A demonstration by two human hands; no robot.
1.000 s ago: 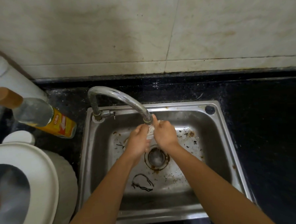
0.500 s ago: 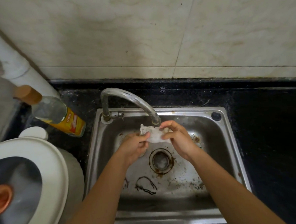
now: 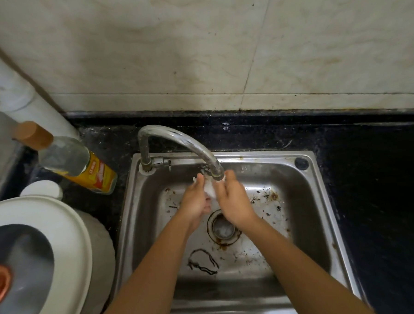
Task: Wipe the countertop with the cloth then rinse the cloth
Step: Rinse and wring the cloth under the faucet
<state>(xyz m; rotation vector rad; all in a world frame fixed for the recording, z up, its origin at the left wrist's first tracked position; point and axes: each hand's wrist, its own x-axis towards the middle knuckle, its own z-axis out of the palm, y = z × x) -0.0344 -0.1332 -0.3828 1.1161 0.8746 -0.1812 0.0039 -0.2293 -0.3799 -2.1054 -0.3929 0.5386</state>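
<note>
Head view: the left hand (image 3: 196, 201) and right hand (image 3: 233, 203) both clasp the small white cloth (image 3: 210, 191) between them, just under the faucet (image 3: 188, 139) spout, over the sink (image 3: 261, 157). Soaked, the cloth looks light, limp and slippery, so bunching it whole in the fingers seems safer than pinching one edge.

Home kitchen, well used. Steel sink (image 3: 308, 194) is set into a black stone worktop (image 3: 383, 195), with a swan-neck tap (image 3: 176, 135) over the bowl. Drain (image 3: 223, 228) has a rust ring, and there are food scraps and stains on the sink floor. Cream marble-look wall tiles (image 3: 147, 52) behind, grimy along the grout. Left of the sink: clear bottle (image 3: 77, 163) with yellow label and brown cap, a white round lid (image 3: 71, 248) with a dark window (pot or cooker, can't tell), and a white pipe (image 3: 18, 94) in the corner.
</note>
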